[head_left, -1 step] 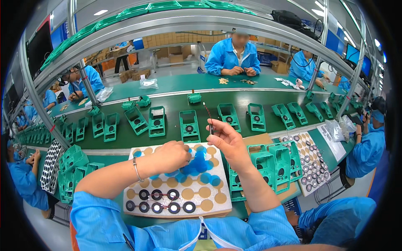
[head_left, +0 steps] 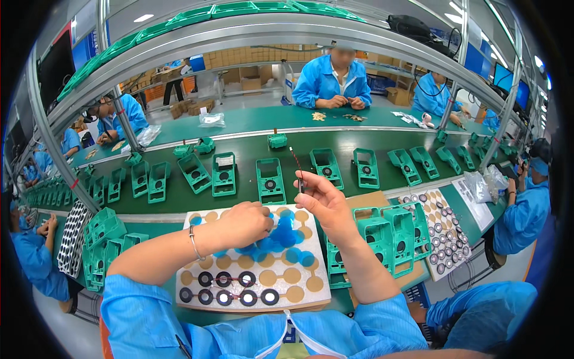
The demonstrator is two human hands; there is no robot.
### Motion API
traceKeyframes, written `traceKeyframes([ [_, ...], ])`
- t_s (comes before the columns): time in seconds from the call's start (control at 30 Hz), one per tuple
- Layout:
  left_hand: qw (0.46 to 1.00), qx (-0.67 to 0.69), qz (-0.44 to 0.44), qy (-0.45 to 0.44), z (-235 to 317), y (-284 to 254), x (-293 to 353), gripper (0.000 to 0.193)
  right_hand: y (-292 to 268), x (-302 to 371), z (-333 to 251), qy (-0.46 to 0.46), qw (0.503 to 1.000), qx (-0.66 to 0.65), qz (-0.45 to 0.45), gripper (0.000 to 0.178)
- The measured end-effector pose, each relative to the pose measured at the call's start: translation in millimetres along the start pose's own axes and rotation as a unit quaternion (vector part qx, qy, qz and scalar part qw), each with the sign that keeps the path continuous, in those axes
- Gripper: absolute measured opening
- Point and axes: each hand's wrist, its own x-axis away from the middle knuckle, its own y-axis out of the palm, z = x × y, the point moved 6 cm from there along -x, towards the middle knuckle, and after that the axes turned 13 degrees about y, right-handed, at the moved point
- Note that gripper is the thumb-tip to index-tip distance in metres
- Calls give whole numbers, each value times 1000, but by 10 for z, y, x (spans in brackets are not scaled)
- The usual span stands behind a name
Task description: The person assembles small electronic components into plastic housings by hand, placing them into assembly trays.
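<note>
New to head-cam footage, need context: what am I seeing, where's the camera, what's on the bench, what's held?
No machine is gripping anything: these are a person's two bare hands, seen from a wide fisheye camera on their head, so straight edges look bent.

The right hand holds up a small dark part with a thin red-and-dark wire. The left hand is at a pile of blue translucent pieces; whether it grips one is hidden.

Beneath is a pale board with tan discs and black rings with pale centres. Green plastic housings stand beyond, and more are stacked at right. Other people in blue sit nearby.
</note>
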Motion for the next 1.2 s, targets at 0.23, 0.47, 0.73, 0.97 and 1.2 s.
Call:
traceKeyframes([
  [0.23,981,192,-5,-32,-102,-21,76,15,8,-13,16,7,1000,9,-11,43],
  [0.47,966,255,-41,-14,-82,-52,138,28,0,-23,28,3,1000,14,-18,43],
  [0.73,968,246,-52,9,321,-69,326,23,-9,-16,23,0,1000,26,-14,41],
  [0.97,974,210,49,-74,333,-8,439,16,18,-16,75,7,999,28,-27,42],
  [1.2,987,95,97,-83,334,-116,506,20,33,-16,102,19,998,48,-21,41],
])
